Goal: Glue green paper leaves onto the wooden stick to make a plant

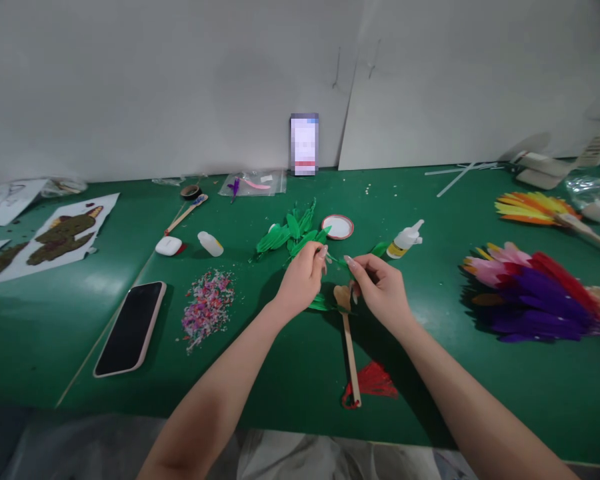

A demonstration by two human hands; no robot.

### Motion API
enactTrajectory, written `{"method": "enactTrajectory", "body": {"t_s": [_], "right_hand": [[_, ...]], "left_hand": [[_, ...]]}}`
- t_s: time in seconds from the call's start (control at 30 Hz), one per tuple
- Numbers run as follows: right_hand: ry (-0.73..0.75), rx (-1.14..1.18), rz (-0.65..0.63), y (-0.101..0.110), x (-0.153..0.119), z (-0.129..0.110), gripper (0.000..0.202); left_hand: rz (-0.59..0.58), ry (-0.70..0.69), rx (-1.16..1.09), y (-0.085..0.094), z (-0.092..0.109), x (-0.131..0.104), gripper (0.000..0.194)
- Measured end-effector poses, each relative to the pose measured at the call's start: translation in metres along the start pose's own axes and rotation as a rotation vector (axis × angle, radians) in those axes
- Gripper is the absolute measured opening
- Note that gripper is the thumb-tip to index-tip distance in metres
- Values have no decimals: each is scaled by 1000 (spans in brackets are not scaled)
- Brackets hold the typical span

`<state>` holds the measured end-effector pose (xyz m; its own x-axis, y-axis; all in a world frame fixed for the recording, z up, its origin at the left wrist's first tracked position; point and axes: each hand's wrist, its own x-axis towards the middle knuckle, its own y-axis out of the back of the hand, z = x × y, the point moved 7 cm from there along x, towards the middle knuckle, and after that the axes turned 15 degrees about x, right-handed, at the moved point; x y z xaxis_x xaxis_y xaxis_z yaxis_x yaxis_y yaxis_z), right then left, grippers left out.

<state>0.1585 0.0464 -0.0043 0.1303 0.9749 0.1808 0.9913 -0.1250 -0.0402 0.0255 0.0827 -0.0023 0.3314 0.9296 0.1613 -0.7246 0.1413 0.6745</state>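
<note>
My left hand [303, 277] pinches with thumb and forefinger at one end of a thin green leaf-like piece [339, 261]. At its other end, the fingertips of my right hand [381, 287] are closed on it. Below my hands lies a wooden stick [350, 353] with a heart-shaped head and a red tassel [377, 381] at its lower end. More green pieces touch its head, partly hidden by my left hand. A pile of green leaf-like pieces [275, 238] lies just beyond my left hand. A white glue bottle [405, 240] stands beyond my right hand.
A round white lid [338, 227] with a red rim lies behind my hands. On the left are a dark phone [130, 329], colourful flakes [207, 307], a white case [169, 247] and a small white bottle [210, 243]. Purple and red petal bundles [540, 297] lie right. A lit phone [305, 143] leans on the wall.
</note>
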Motion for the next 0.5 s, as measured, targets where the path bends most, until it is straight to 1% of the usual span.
{"method": "enactTrajectory", "body": {"t_s": [0.17, 0.33, 0.5], "right_hand": [[77, -82, -11, 0, -1, -3, 21], [167, -225, -30, 0, -2, -4, 17], [209, -297, -40, 0, -4, -5, 17]], "left_hand": [[7, 7, -14, 1, 2, -1, 23], [18, 35, -14, 0, 0, -2, 27], [3, 34, -15, -3, 0, -3, 26]]}}
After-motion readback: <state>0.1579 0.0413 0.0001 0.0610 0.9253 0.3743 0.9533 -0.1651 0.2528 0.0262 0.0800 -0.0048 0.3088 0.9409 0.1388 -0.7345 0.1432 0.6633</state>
